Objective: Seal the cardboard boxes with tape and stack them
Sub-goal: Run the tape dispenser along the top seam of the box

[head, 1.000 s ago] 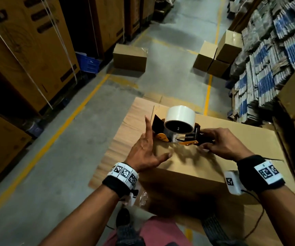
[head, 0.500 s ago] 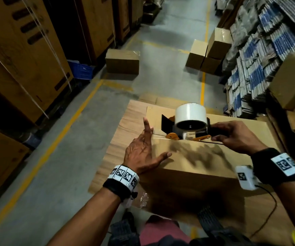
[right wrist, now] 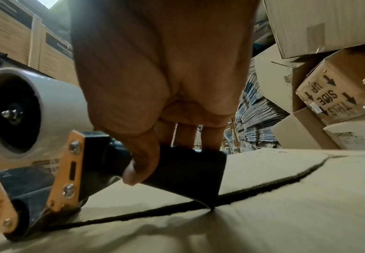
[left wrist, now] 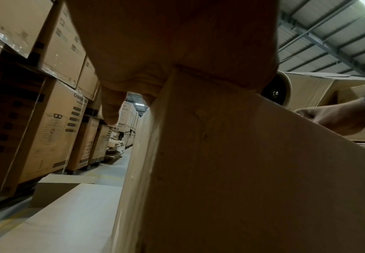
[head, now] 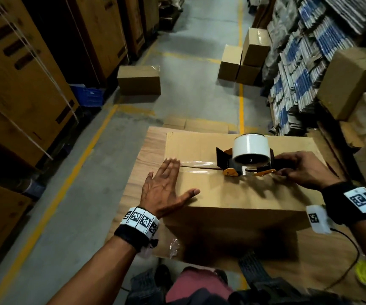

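A: Right hand (head: 305, 170) wrapped round the black handle of the tape dispenser (head: 247, 158), roller down on the seam!

B: And the left hand (head: 166, 190), fingers flat and spread, presses the cardboard box (head: 232, 194) at its left end, over the clear tape strip (head: 197, 167).

A: Box sits on a wood-grain board (head: 146, 155), the seam right of the dispenser untaped.

B: More boxes (head: 139, 80) out on the concrete floor (head: 67, 216).

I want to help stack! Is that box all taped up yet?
Not yet. Clear tape covers the seam's left part. The right hand holds the tape dispenser mid-box while the left hand presses the box. The open seam and stacking remain.
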### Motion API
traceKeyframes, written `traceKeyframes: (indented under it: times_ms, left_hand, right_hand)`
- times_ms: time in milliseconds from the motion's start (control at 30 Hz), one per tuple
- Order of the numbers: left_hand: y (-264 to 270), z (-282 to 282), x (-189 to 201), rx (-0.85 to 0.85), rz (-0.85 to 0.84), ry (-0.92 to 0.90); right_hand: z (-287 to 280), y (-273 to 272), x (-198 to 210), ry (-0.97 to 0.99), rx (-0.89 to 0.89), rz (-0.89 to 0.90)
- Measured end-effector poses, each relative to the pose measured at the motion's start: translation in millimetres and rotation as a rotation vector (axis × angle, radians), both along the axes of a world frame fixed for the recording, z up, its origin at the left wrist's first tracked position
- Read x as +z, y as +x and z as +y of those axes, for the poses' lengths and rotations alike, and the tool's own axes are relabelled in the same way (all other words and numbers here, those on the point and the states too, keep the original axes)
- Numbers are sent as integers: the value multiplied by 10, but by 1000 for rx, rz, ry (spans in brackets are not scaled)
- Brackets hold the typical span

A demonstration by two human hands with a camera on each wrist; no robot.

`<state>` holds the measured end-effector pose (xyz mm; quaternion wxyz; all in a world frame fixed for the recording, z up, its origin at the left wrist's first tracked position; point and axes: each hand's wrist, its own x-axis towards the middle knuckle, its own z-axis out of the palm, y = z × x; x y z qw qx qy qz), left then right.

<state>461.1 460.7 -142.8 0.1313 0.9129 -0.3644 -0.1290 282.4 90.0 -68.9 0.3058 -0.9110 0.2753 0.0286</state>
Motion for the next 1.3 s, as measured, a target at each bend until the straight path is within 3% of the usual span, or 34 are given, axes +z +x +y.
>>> traceKeyframes:
  times_ms: [267, 467, 833, 1300]
  left_hand:
    - [-179, -195, 181, -17, -103, 290]
    - [-233, -350, 125, -63, -100, 269]
    - [312, 196, 187, -116, -134, 378]
    - [79, -302, 155, -176, -71, 283]
  right_hand:
    - [-22, -31, -38, -61, 50, -1]
    - [24, -6, -70, -128, 126, 23]
    - [470, 223, -34, -150, 261, 73]
    - [520, 399, 17, -169, 327, 102]
